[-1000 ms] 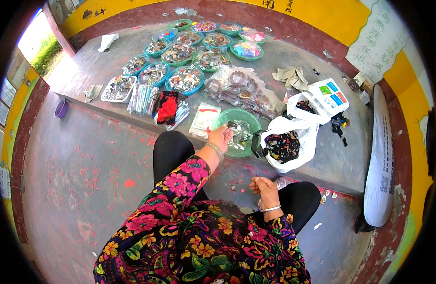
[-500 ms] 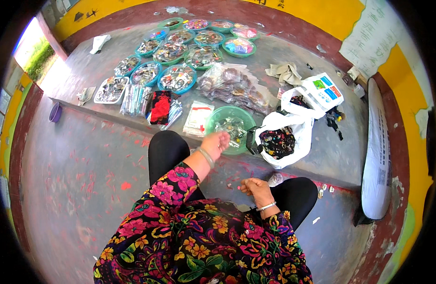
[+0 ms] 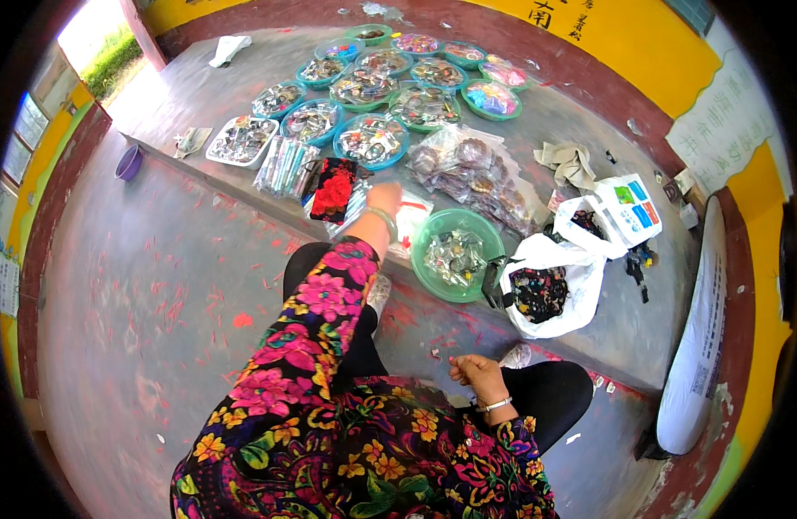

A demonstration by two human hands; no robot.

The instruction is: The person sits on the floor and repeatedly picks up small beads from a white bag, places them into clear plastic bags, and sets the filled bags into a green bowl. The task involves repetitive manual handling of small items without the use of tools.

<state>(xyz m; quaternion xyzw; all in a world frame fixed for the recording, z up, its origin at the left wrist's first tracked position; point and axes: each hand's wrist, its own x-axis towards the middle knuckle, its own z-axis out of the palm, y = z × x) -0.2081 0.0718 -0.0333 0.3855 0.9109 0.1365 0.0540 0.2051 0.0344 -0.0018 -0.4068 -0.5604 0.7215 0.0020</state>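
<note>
My left hand (image 3: 384, 201), with a bangle at the wrist, reaches forward over a pile of flat clear packets (image 3: 411, 223) with white and red contents. Its fingers are blurred and turned away. A black cloth with red flowers (image 3: 334, 192) lies just left of it. To its right stands a green plastic basin (image 3: 431, 281) holding small clear packets (image 3: 456, 257). Above my right knee, my right hand (image 3: 481, 376) is closed with thumb and fingers pressed together. A tiny reddish spot shows at its fingertips, too small to name.
Several basins (image 3: 372, 163) of small packaged goods fill the raised floor ahead, beside a heap of clear bags (image 3: 476, 177). A white bag (image 3: 580, 303) of dark patterned pieces stands right of the green basin. A purple bowl (image 3: 128, 163) sits far left; a long grey-white padded thing (image 3: 694, 346) leans right.
My left hand has moved from above the green basin forward and left to the flat packets. My right hand stays closed near my knee. The view has shifted, moving the scene rightward.
</note>
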